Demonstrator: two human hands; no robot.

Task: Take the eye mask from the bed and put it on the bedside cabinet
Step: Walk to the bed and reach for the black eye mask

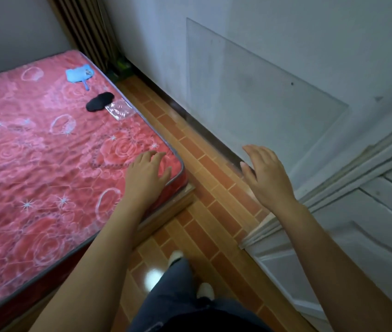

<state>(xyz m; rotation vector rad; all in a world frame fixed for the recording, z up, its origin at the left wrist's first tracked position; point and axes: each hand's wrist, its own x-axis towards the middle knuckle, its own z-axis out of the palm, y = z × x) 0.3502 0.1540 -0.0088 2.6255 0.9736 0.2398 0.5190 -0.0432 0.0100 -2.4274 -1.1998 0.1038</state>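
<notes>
A narrow tiled floor (204, 188) runs between bed (34, 164) and wall. Near, the left hand (145, 174) and right hand (265, 174) hover spread, empty. Far off, the black eye mask (99, 104) touches a clear wrapper (119, 109); a hasty grab could lift both.

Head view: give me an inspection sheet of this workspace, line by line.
Surface: red floral mattress, bare of bedding.
Job's things: black eye mask on the mattress near its far right edge; bedside cabinet not seen.
Clutter: blue fan, clear plastic bag touching the mask.
Hands: left hand over the mattress corner, right hand over the floor, both open, empty.
Cables: nothing seen.
Surroundings: brick-pattern floor, grey wall.
</notes>
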